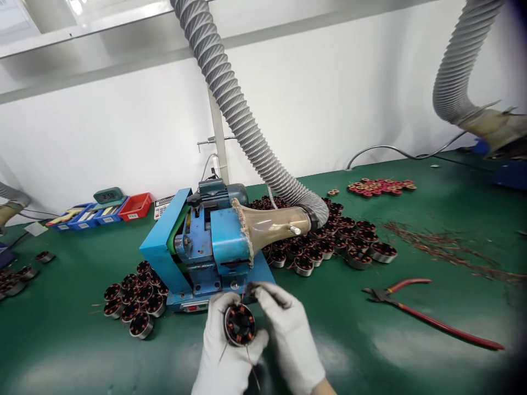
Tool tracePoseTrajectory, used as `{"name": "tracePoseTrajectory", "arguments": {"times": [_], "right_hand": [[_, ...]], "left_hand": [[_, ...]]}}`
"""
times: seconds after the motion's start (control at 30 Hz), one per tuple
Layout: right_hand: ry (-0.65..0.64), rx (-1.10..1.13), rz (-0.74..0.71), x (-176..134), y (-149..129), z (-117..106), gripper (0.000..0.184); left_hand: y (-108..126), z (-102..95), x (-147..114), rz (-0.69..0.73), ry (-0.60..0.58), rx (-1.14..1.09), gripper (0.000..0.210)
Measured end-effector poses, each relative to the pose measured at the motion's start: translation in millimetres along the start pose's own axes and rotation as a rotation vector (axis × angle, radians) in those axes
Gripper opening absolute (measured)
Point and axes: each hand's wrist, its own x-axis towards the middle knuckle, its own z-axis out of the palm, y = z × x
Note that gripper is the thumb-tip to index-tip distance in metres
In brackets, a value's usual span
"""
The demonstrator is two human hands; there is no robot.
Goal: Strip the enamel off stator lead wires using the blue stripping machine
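My left hand [224,345], in a white glove, is wrapped round a motor stator [227,325], a metal ring with copper windings and a dark inside. The stator's open face is turned toward me, and thin wire leads [253,367] hang from its lower edge. My right hand [288,334], also gloved and with darkened fingertips, is closed in a pinch at a copper wire [243,293] standing up from the stator's top right. Just beyond both hands stands a blue belt-driven machine [230,238] with a clear plastic funnel [275,226] on its side.
Finished-looking rows of stators [304,263] lie right of the machine, with a smaller group [140,325] at left. Red-handled cutters [436,318] and copper wire scraps [444,247] lie at right. A grey hose [242,115] hangs overhead. Bins [135,206] stand at the back left.
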Motion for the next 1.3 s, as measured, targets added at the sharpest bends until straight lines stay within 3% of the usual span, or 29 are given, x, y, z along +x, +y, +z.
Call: {"name": "tracePoseTrajectory", "arguments": {"times": [0.1, 0.27, 0.43, 0.8, 0.97, 1.13, 1.3], "right_hand": [[-0.119, -0.161, -0.072, -6, 15, 4, 0.02], [-0.047, -0.266, -0.131, 13, 31, 12, 0.018], [-0.022, -0.253, -0.119, 32, 31, 14, 0.019], [-0.011, -0.255, -0.094, 31, 26, 16, 0.02], [-0.019, -0.354, -0.22, 4, 34, 8, 0.015], [-0.114, -0.529, -0.532, -28, 41, -9, 0.023], [-0.205, -0.701, -0.52, -32, 56, -26, 0.022]], "left_hand": [[-15, 9.8, 8, -0.12, 0.021, -0.198, 0.044], [-25, 28.3, 29, -0.235, 0.125, -0.363, 0.04], [-27, 38.2, 45, -0.222, 0.162, -0.361, 0.038], [-18, 36.5, 48, -0.2, 0.135, -0.309, 0.033], [-23, 19.2, 25, -0.245, 0.067, -0.39, 0.039], [-15, -19.3, -1, -0.371, -0.065, -0.823, 0.047], [5, -46.0, -7, -0.558, -0.349, -1.442, 0.041]]}}
